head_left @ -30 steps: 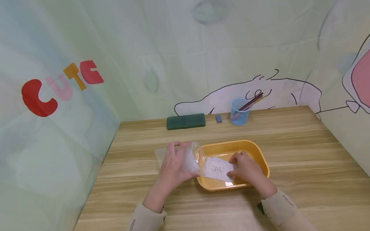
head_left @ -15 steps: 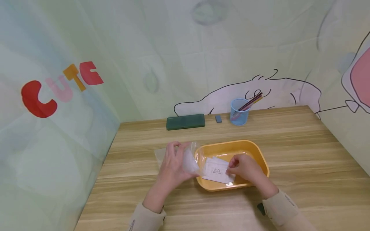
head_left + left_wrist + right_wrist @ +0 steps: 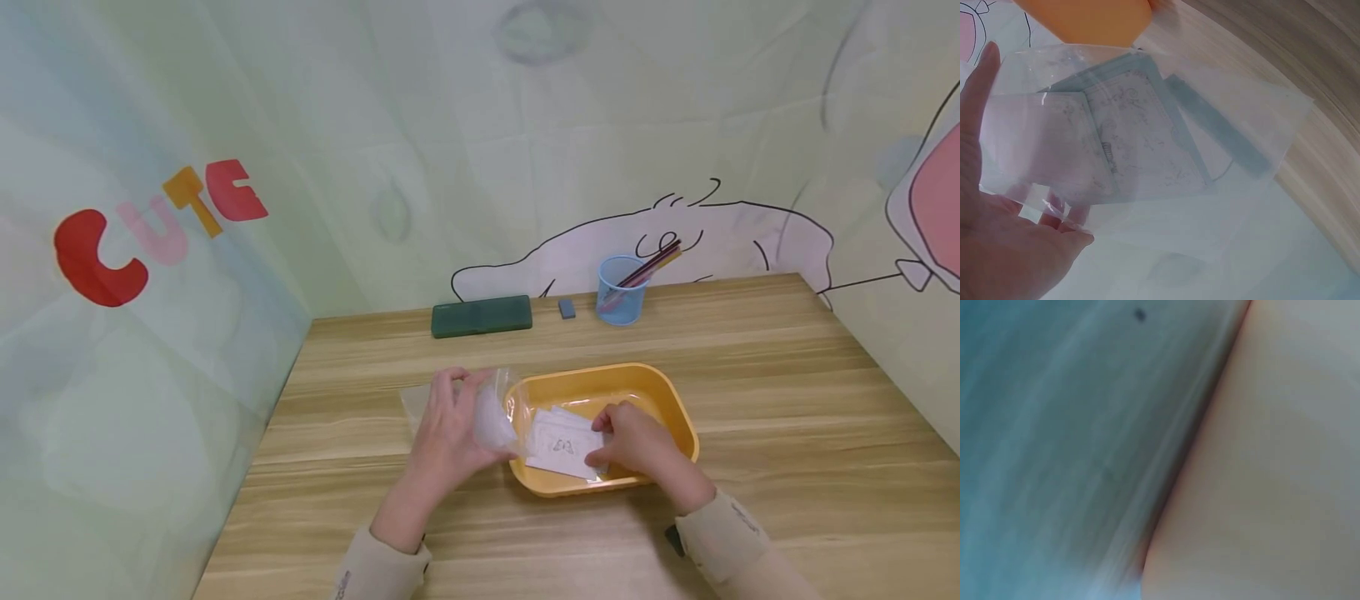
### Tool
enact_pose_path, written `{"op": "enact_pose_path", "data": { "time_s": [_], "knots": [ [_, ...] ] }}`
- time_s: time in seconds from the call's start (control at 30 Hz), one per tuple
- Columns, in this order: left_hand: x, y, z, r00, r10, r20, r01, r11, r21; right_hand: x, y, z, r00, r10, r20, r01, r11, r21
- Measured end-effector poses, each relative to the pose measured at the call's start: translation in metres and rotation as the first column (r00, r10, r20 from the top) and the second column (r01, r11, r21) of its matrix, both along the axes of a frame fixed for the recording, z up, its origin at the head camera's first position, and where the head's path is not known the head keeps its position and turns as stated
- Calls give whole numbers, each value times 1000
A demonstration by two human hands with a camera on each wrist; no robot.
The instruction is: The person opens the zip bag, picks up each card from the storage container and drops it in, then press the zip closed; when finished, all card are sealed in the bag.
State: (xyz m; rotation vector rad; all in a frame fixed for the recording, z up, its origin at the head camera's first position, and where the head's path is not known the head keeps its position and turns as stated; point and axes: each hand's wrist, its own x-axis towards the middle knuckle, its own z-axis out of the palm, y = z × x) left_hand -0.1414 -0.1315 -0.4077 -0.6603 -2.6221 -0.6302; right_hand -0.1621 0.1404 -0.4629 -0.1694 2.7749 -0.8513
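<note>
My left hand (image 3: 446,433) holds a clear plastic zip bag (image 3: 512,385) with its mouth at the left end of the yellow tray (image 3: 652,375). Several printed cards (image 3: 1147,119) show through the bag in the left wrist view, with the fingers and thumb around its side. Inside the tray lies a small stack of white cards (image 3: 551,446), the top one bearing a butterfly drawing. At the stack's right edge, my right hand (image 3: 637,442) pinches the cards between thumb and fingers; how many it grips is hidden. Blurred skin and cloth fill the right wrist view.
Along the back of the wooden table (image 3: 787,400) stand a dark green flat case (image 3: 482,317), a small blue eraser-like block (image 3: 567,309) and a blue cup (image 3: 621,296) with several pencils. Printed fabric walls rise behind and on both sides.
The right hand's fingers drew together at the card edge, then spread onto it again, slightly lower. The butterfly card has shifted slightly toward me. The left hand and bag stay put.
</note>
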Motion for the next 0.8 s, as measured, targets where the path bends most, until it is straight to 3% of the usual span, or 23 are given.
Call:
{"op": "enact_pose_path", "data": {
  "time_s": [0.23, 0.47, 0.8],
  "knots": [
    [0, -1, 0, 1000, 0, 8, 0, 1000, 3, 0, -1, -1, 1000, -5, -5, 5, 1000, -16],
    [1, -1, 1, 1000, 7, 12, -7, 1000, -4, 1, 3, 0, 1000, 8, -28, -13, 984, -180],
    [0, -1, 1, 1000, 4, 2, -4, 1000, -7, 5, 0, 23, 982, -7, -187, -51, 951, -305]
  ]
}}
